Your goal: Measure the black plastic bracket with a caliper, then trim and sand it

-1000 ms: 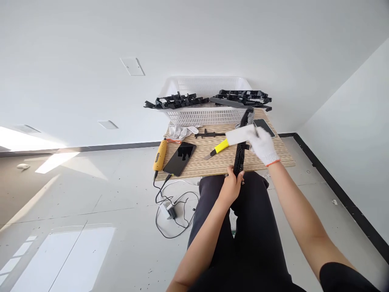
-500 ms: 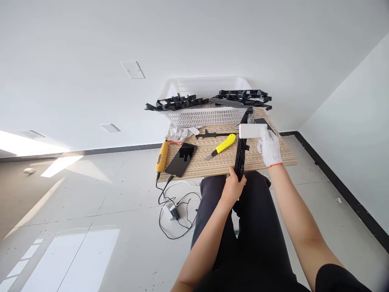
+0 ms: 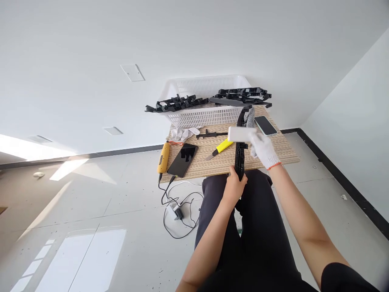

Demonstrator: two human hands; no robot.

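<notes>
My bare left hand (image 3: 234,184) is closed around the lower end of a long black plastic trim piece (image 3: 240,160), which points away from me over the table's front edge. In a white knit glove with an orange cuff, my right hand (image 3: 265,150) grips one end of a white rectangular block (image 3: 238,134). That block lies across the view of the trim piece and hides part of it; whether the two touch I cannot tell. Just left of the trim piece lies a yellow utility knife (image 3: 223,146), its blade out and its handle end partly covered.
Behind, a white plastic basket (image 3: 194,118) carries several black plastic parts (image 3: 179,103). On the wooden table (image 3: 206,166) lie a black caliper (image 3: 209,134), white glove (image 3: 181,134), dark phone (image 3: 182,159), light-edged phone (image 3: 266,125) and yellow corded tool (image 3: 163,157). Cables (image 3: 179,213) trail below left.
My right hand has moved left and slightly down with the white block, uncovering the phone at the right. My left hand keeps its hold on the trim piece. The view has shifted slightly.
</notes>
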